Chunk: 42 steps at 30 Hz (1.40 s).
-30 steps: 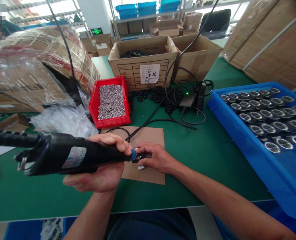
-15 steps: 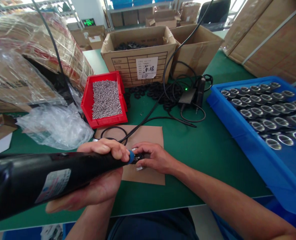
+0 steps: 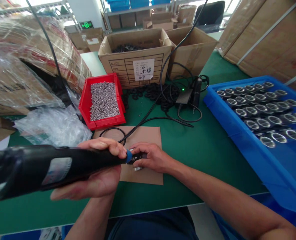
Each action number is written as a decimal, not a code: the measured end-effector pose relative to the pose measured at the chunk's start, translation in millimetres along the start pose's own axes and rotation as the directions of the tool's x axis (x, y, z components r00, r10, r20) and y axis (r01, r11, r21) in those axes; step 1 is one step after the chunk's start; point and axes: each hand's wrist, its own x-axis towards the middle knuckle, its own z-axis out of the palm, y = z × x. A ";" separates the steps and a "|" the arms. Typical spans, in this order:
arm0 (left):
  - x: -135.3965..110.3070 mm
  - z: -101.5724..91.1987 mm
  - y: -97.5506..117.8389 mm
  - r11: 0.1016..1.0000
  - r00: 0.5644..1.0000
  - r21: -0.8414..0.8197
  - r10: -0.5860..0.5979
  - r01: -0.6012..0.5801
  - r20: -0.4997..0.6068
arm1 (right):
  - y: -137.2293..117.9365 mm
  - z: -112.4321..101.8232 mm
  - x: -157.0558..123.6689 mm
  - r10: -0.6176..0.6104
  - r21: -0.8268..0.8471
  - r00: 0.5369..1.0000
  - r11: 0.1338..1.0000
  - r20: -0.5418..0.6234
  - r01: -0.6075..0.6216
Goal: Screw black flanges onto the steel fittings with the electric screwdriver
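My left hand (image 3: 100, 178) is wrapped round a black electric screwdriver (image 3: 85, 165) with a blue collar at its front end. The tool's tip meets a small black part with metal rings (image 3: 137, 168), which lies over a brown cardboard sheet (image 3: 143, 178). Fingers and thumb of my right hand (image 3: 151, 158) close round that part from the right, hiding much of it. Whether a screw sits under the tip I cannot make out.
A red bin (image 3: 123, 115) of small metal screws stands beyond my hands. Black pieces (image 3: 153, 91) and cables lie before cardboard boxes (image 3: 138, 56). At right, a blue tray (image 3: 238, 146) carries rows of ringed parts. A second, slim screwdriver (image 3: 196, 91) rests near a black box. Plastic bags (image 3: 55, 126) lie left.
The screwdriver's rear end has swung up slightly and its body lies closer to level. Both hands keep their grip. The whole view has shifted a little.
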 end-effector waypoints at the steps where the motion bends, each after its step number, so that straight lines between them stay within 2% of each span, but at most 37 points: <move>1: -0.1 0.6 1.4 1.000 1.000 0.001 0.005 -0.005 -0.023 | 0.8 0.6 -0.2 0.002 0.004 1.000 1.000 -0.009 -0.002; 3: -0.6 -1.1 4.5 1.000 0.999 -0.004 0.012 -0.012 -0.046 | 2.3 1.6 -0.6 0.005 0.006 1.000 1.000 -0.018 -0.005; 9: -7.6 -13.7 9.3 1.000 0.999 -0.028 -0.007 0.008 0.054 | 4.6 2.9 -1.8 -0.006 0.020 1.000 1.000 -0.028 0.006; 18: -13.7 -9.5 8.5 0.999 0.999 0.000 -0.036 0.036 0.013 | 4.9 1.8 -1.3 -0.021 0.010 1.000 1.000 -0.023 0.021; 22: -12.8 -14.8 9.8 0.999 0.995 0.023 0.032 -0.034 0.100 | 6.2 1.6 -1.0 -0.016 -0.003 1.000 1.000 -0.015 0.016; 26: -11.1 -22.3 4.0 0.999 0.992 0.034 0.038 -0.042 0.117 | 7.0 0.9 -0.4 -0.024 -0.016 1.000 1.000 -0.011 0.024; 31: -10.6 -34.0 -5.2 0.993 0.957 -0.013 0.116 -0.117 0.264 | 4.5 0.4 1.4 -0.022 -0.005 1.000 1.000 -0.006 0.022; 34: -17.7 -28.9 -2.6 0.997 0.973 -0.006 0.080 -0.081 0.217 | 2.0 1.0 2.3 -0.017 -0.012 1.000 1.000 -0.004 0.017; 37: -27.2 -16.3 3.7 1.000 0.999 0.027 0.010 -0.011 0.043 | 1.1 1.4 2.3 -0.021 -0.031 1.000 0.999 -0.001 0.021; 39: -31.1 -10.8 6.2 0.999 0.999 0.040 -0.032 0.033 -0.025 | 1.6 1.2 2.0 -0.029 -0.042 1.000 0.999 -0.005 0.029; 42: -30.9 -10.8 5.5 0.999 0.999 0.033 -0.007 0.005 0.043 | 2.9 0.8 1.7 -0.040 -0.049 0.999 0.998 -0.001 0.040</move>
